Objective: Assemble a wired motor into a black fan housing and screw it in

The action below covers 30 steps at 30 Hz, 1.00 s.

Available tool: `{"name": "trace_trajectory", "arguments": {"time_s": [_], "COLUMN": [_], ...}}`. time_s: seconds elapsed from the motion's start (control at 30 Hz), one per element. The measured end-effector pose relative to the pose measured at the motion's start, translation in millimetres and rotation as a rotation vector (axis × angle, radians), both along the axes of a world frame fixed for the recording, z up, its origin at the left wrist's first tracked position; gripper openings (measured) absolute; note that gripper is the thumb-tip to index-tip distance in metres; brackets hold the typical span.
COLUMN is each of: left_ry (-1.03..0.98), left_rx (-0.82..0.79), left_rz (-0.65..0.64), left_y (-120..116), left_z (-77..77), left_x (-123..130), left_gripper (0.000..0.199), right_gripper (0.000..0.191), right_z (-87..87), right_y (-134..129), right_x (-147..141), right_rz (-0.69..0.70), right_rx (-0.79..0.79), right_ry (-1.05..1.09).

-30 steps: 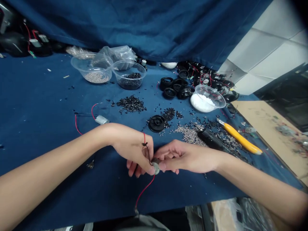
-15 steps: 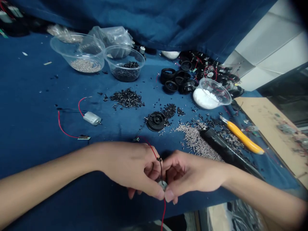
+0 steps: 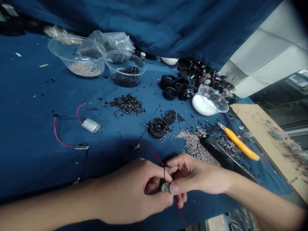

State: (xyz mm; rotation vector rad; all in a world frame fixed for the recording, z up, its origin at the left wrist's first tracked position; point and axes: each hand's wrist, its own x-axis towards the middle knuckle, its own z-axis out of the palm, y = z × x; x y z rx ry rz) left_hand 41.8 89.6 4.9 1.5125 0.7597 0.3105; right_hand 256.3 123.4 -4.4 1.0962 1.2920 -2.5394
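Over the blue cloth (image 3: pixel 31 106), my left hand (image 3: pixel 130 192) and right hand (image 3: pixel 199 175) pinch a small metal disc (image 3: pixel 165 187) from both sides, holding it steady.

**Blue cloth-covered tabletop (image 3: pixel 31 96), strewn with small parts**

Three clear plastic bowls hold silver pins (image 3: pixel 84 69), black pins (image 3: pixel 126 77) and white granules (image 3: pixel 203 106). A loose heap of black pins (image 3: pixel 127 104) and a spill of silver pins (image 3: pixel 192 144) lie on the cloth, with a black pulley wheel (image 3: pixel 157 128) between them. Black rubber rings (image 3: pixel 171 86) sit towards the back, a small silver motor (image 3: pixel 91 125) with red wire lies left, and a yellow-handled utility knife (image 3: pixel 240 144) lies just beside a black tool (image 3: pixel 218 150).
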Motion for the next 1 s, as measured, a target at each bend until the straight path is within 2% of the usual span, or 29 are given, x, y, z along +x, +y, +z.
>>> {"name": "trace_trajectory", "arguments": {"time_s": [0.13,0.2,0.27,0.33,0.43,0.5,0.57,0.67,0.77,0.87,1.0], "left_ry": [-0.034,-0.011,0.008,-0.016,-0.063,-0.064,-0.072,-0.058,-0.001,0.024,-0.021], "left_rx": [0.200,0.214,0.197,0.159,0.105,0.090,0.087,0.108,0.111,0.113,0.092], "left_rz": [0.110,0.149,0.166,0.153,0.122,0.136,0.116,0.023,-0.036,-0.088,-0.094], "left_y": [-5,-6,-7,-9,-11,-11,-10,-7,-3,0,1], "left_z": [-2.2,-2.2,-2.0,-2.6,-5.7,-7.9,-8.2,-4.9,0.0,2.9,1.2], "left_x": [4,5,5,6,7,8,6,2,-3,-7,-9], "left_gripper": [0.014,0.013,0.010,0.009,0.018,0.024,0.025,0.021,0.016,0.018,0.023], "right_gripper": [0.029,0.027,0.021,0.015,0.028,0.031,0.026,0.025,0.026,0.029,0.032], "right_z": [1.6,6.0,12.2,17.7,21.5,22.3,23.7,27.2,30.6,33.0,35.1], "right_y": [-8,-16,-25,-34,-45,-50,-54,-55,-52,-49,-49], "right_x": [-5,-6,-4,1,13,20,24,25,25,25,23], "right_rz": [-0.131,-0.201,-0.238,-0.228,-0.156,-0.077,0.037,0.232,0.386,0.502,0.606], "right_rx": [0.104,0.273,0.564,0.949,1.464,1.695,1.855,1.990,2.035,2.067,2.081], "right_ry": [-0.014,-0.076,-0.166,-0.224,-0.203,-0.176,-0.162,-0.143,-0.136,-0.118,-0.093]}}
